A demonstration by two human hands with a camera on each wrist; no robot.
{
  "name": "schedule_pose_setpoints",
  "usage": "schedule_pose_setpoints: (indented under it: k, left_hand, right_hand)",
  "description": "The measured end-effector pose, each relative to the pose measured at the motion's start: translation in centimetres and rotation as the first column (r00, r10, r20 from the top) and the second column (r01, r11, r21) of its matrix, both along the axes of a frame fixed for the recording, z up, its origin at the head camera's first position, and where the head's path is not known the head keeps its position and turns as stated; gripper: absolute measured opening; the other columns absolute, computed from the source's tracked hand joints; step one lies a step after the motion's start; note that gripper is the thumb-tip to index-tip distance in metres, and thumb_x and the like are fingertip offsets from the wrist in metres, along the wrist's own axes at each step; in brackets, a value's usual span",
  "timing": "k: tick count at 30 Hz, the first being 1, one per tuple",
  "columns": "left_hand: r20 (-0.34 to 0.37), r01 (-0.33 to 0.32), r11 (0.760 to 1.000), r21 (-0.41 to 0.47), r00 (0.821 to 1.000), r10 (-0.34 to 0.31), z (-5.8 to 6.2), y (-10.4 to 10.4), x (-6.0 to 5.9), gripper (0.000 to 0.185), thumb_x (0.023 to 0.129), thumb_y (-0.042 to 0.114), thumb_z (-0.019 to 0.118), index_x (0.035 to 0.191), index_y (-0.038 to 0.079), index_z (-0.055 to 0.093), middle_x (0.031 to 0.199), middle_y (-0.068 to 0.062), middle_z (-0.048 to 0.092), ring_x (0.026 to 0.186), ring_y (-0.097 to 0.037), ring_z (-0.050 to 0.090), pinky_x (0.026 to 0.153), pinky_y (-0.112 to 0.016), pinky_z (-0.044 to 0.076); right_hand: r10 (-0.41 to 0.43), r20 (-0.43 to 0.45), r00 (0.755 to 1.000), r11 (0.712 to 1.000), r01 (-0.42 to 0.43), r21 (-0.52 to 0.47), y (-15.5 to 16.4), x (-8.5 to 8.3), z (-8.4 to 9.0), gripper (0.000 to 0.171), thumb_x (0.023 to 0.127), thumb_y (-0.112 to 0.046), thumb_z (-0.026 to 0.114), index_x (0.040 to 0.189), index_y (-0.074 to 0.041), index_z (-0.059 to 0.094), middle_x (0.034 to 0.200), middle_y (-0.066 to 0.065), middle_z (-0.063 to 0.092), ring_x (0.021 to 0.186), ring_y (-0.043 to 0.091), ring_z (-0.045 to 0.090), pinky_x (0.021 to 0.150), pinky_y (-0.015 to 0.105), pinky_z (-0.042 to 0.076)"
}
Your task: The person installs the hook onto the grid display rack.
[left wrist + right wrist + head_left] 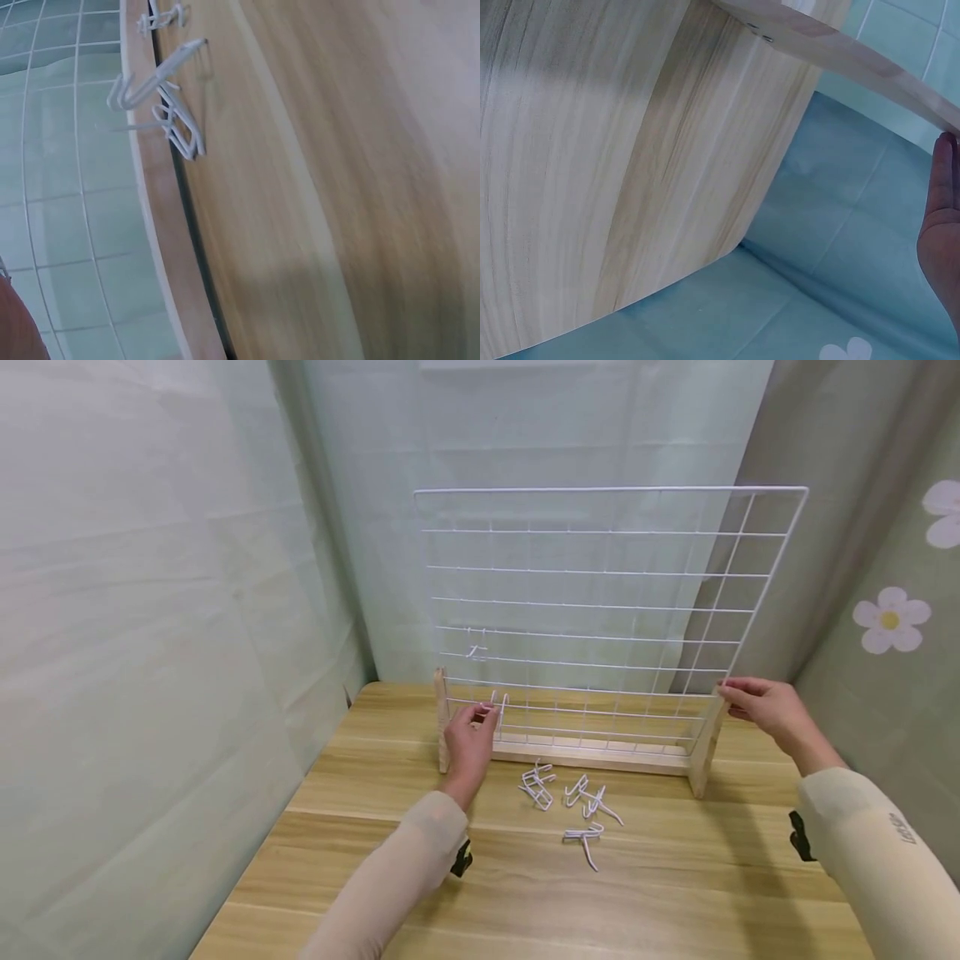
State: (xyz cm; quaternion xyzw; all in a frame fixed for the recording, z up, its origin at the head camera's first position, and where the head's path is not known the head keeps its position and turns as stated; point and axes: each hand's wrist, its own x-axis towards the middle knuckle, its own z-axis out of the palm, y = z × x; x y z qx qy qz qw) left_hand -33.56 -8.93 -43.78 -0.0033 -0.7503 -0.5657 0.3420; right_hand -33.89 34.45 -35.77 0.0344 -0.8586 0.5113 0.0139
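A white wire grid panel [592, 638] stands upright in a wooden base [592, 755] with a post at each end. At the grid's lower left, my left hand [471, 745] pinches a white wire hook [504, 710] against the wires; in the left wrist view only a bit of that hand [16, 330] shows. My right hand [772, 714] holds the top of the right post [705, 750] with its fingertips, beside the grid's edge. Another white hook [476, 648] hangs on the grid above my left hand.
Several loose white hooks [537, 787] lie on the wooden table [360, 835] in front of the base, with one hook [587, 841] nearer to me. Pale curtains [195, 568] stand behind and at both sides, the right one printed with flowers [891, 620].
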Motion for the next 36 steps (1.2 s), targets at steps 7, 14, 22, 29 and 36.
schedule_pose_setpoints:
  k: [7,14,22,29,36]
  left_hand:
    - [-0.089,-0.072,0.995,0.066,0.993,0.078,1.1,1.3,-0.2,0.01,0.084,0.007,0.079,0.09,0.001,0.074,0.088,-0.007,0.068,0.08,-0.023,0.064,0.064,-0.023,0.049]
    - [-0.124,-0.122,0.982,0.145,0.982,0.141,1.9,2.8,-0.4,0.013,0.083,0.008,0.079,0.091,0.0,0.074,0.089,-0.007,0.067,0.082,-0.024,0.064,0.069,-0.035,0.052]
    - [-0.172,-0.174,0.975,0.139,0.965,0.197,2.3,3.8,-0.5,0.01,0.084,0.01,0.078,0.089,0.003,0.073,0.089,-0.008,0.067,0.082,-0.025,0.064,0.077,-0.04,0.05]
    - [-0.235,-0.204,0.97,0.134,0.944,0.231,2.8,4.3,-0.7,0.009,0.086,0.008,0.076,0.089,0.001,0.072,0.09,-0.011,0.066,0.082,-0.027,0.065,0.076,-0.042,0.051]
    - [-0.237,-0.239,0.963,0.125,0.935,0.263,2.8,4.0,-1.0,0.008,0.086,0.008,0.076,0.089,0.001,0.072,0.09,-0.011,0.066,0.082,-0.027,0.065,0.076,-0.04,0.051]
  right_hand:
    - [0.002,-0.016,1.0,0.999,-0.002,-0.043,-0.1,0.0,-0.2,0.06,0.101,-0.031,0.057,0.138,0.015,0.044,0.091,-0.032,0.057,0.082,-0.009,0.062,0.074,0.014,0.053]
    - [0.01,-0.013,1.0,0.999,-0.01,-0.036,0.0,0.1,-0.3,0.06,0.102,-0.031,0.056,0.138,0.015,0.044,0.092,-0.032,0.056,0.083,-0.009,0.061,0.073,0.013,0.052]
    - [0.01,-0.004,1.0,0.999,-0.01,-0.039,0.0,0.1,-0.2,0.06,0.101,-0.032,0.056,0.138,0.014,0.044,0.093,-0.031,0.056,0.083,-0.009,0.061,0.075,0.014,0.052]
    - [0.016,-0.012,1.0,0.998,-0.017,-0.062,0.1,0.0,-0.4,0.057,0.102,-0.028,0.056,0.137,0.015,0.044,0.094,-0.029,0.057,0.084,-0.009,0.061,0.075,0.014,0.053]
    - [0.014,-0.02,1.0,0.997,-0.015,-0.08,0.1,0.0,-0.5,0.056,0.101,-0.029,0.058,0.135,0.013,0.048,0.094,-0.028,0.059,0.084,-0.009,0.061,0.075,0.015,0.053]
